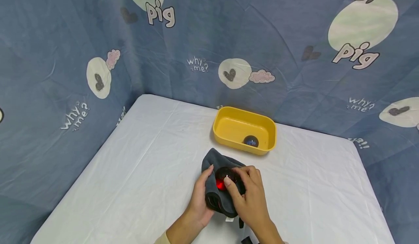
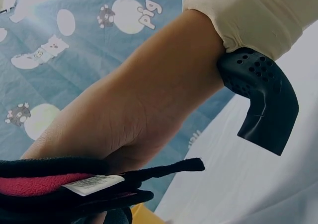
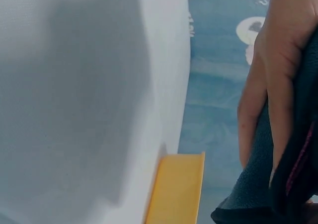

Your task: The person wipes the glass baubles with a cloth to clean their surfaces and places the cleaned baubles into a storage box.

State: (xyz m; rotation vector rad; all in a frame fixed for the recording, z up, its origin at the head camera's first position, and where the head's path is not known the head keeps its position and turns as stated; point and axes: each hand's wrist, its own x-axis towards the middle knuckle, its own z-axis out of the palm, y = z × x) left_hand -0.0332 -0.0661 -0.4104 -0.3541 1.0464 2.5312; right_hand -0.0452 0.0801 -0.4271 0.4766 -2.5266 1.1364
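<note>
In the head view, my left hand (image 1: 199, 195) grips a dark grey fleece piece (image 1: 214, 164) with black edging, thumb lying on its near face. My right hand (image 1: 250, 191) pinches a shiny, translucent dark red ball (image 1: 225, 176) between thumb and fingers against the fleece. Part of the ball is covered by those fingers. The left wrist view shows the fleece's pink-red lining (image 2: 39, 184), a white label (image 2: 94, 185) and a short black strap (image 2: 174, 170). Fingers (image 3: 280, 110) lie along the fleece in the right wrist view. What kind of article the fleece is, I cannot tell.
Beyond my hands a yellow bin (image 1: 226, 136) stands near the table's far edge, with a dark blue shiny ball (image 1: 251, 141) in its near right part. A white cloth covers the table (image 1: 147, 171). Blue printed curtains (image 1: 196, 36) hang behind and at the sides.
</note>
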